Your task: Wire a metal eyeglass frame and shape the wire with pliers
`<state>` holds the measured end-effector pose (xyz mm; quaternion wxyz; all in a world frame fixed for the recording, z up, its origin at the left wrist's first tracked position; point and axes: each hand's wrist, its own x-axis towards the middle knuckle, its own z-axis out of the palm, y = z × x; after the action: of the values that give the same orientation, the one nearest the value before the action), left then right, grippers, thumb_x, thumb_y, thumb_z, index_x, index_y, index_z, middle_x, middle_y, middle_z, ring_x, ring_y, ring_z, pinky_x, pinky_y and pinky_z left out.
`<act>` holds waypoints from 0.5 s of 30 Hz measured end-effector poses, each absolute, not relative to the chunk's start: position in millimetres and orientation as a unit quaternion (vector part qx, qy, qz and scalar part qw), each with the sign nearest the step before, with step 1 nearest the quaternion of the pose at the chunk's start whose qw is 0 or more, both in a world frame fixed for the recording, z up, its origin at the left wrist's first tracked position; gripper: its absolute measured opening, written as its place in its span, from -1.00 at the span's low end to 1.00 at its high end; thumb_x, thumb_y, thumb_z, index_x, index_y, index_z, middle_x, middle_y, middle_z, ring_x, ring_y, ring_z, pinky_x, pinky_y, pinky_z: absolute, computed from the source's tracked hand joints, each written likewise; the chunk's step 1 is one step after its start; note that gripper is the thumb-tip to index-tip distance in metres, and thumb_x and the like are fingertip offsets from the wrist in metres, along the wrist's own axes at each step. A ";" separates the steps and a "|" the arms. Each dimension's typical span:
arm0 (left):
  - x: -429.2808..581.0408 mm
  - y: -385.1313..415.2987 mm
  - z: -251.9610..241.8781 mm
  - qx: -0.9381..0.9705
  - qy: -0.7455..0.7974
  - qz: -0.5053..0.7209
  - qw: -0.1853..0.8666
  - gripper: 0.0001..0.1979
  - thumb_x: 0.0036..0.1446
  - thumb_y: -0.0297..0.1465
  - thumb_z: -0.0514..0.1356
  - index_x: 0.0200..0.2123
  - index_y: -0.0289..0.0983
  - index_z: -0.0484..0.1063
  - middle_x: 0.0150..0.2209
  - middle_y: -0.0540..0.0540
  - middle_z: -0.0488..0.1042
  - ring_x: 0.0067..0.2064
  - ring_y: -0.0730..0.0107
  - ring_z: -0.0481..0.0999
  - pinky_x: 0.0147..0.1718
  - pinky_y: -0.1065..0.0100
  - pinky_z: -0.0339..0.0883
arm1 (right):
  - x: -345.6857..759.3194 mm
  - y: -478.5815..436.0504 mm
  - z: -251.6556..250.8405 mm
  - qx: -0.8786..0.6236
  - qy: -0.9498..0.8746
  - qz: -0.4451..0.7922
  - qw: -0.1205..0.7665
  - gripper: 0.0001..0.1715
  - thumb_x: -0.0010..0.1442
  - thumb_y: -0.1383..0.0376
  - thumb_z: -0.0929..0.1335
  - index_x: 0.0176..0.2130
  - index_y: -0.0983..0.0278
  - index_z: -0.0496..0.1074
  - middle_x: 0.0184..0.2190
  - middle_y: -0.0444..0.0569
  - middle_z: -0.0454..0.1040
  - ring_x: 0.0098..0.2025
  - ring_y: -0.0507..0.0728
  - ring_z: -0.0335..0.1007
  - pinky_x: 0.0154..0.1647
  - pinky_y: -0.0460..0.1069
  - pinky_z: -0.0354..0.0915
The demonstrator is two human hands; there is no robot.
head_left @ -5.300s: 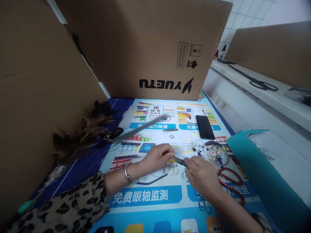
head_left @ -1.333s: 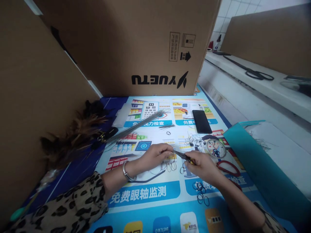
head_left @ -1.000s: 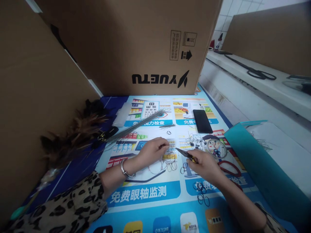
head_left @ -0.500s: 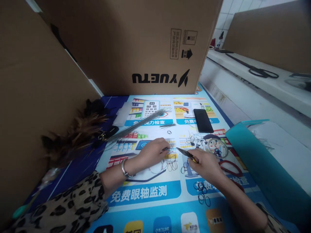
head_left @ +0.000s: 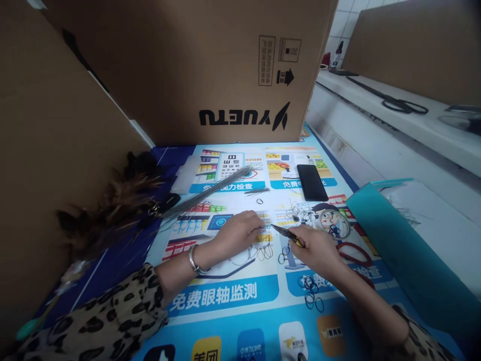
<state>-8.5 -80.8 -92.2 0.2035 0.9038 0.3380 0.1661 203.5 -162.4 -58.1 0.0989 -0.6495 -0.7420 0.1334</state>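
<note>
My right hand (head_left: 319, 249) is wrapped round a pair of pliers (head_left: 287, 233) with dark pointed jaws and yellow on the handle; the tips point left toward my other hand. With fingers pinched together, my left hand (head_left: 238, 231) is low over the printed sheet. What sits in its pinch is too small to make out, though fine wire-like lines show by the fingertips. Just below them lie several thin wire loops (head_left: 266, 250). Black rings (head_left: 310, 286) are scattered near my right wrist. A long bundle of thin straight wires (head_left: 216, 189) lies beyond my left hand.
A black phone (head_left: 312, 182) lies at the back right. Beside my right forearm are a round clear dish (head_left: 344, 228), red-handled scissors (head_left: 355, 254) and a teal box (head_left: 398, 235). Brown feathers (head_left: 108, 205) lie at left. A large cardboard box (head_left: 180, 65) stands behind.
The view has shifted slightly. The pliers' tips stay close to my left fingertips, and both hands keep nearly the same place and grip.
</note>
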 end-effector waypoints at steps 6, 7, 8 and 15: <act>-7.1 -80.9 -90.2 0.906 0.332 0.163 0.206 -0.82 0.13 -0.49 0.04 -0.29 -0.24 0.44 -0.32 -0.11 0.40 -0.22 0.28 0.37 -0.21 0.29 0.26 | 202.7 -162.7 -57.8 -0.651 -0.740 0.134 0.103 -0.83 0.14 0.28 0.23 -0.31 0.21 0.40 -0.44 -0.13 0.39 -0.46 0.01 0.25 -0.53 -0.11 -0.10; -7.1 -80.9 -89.9 0.905 0.332 0.165 0.207 -0.82 0.12 -0.48 0.04 -0.30 -0.24 0.44 -0.33 -0.10 0.40 -0.22 0.28 0.38 -0.21 0.29 0.26 | 202.5 -162.7 -57.3 -0.651 -0.740 0.136 0.102 -0.83 0.14 0.28 0.23 -0.33 0.21 0.40 -0.44 -0.12 0.39 -0.48 0.00 0.23 -0.53 -0.11 -0.11; -7.1 -80.9 -89.7 0.904 0.333 0.168 0.209 -0.83 0.12 -0.48 0.05 -0.31 -0.25 0.44 -0.33 -0.10 0.40 -0.23 0.28 0.38 -0.21 0.29 0.26 | 202.4 -162.6 -56.7 -0.651 -0.740 0.137 0.101 -0.84 0.14 0.28 0.23 -0.35 0.22 0.40 -0.44 -0.12 0.38 -0.49 0.00 0.22 -0.53 -0.11 -0.12; -11.6 -79.5 -87.4 0.893 0.379 0.143 0.196 -0.84 0.13 -0.43 0.04 -0.31 -0.25 0.42 -0.34 -0.09 0.40 -0.24 0.30 0.38 -0.22 0.31 0.26 | 203.1 -162.3 -55.4 -0.650 -0.740 0.142 0.098 -0.83 0.14 0.28 0.23 -0.32 0.22 0.40 -0.45 -0.13 0.37 -0.49 -0.01 0.21 -0.54 -0.11 -0.14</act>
<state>-11.6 -79.5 -87.4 0.1964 0.8928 0.3795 0.1429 203.1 -162.3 -55.4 0.0978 -0.6497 -0.7403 0.1423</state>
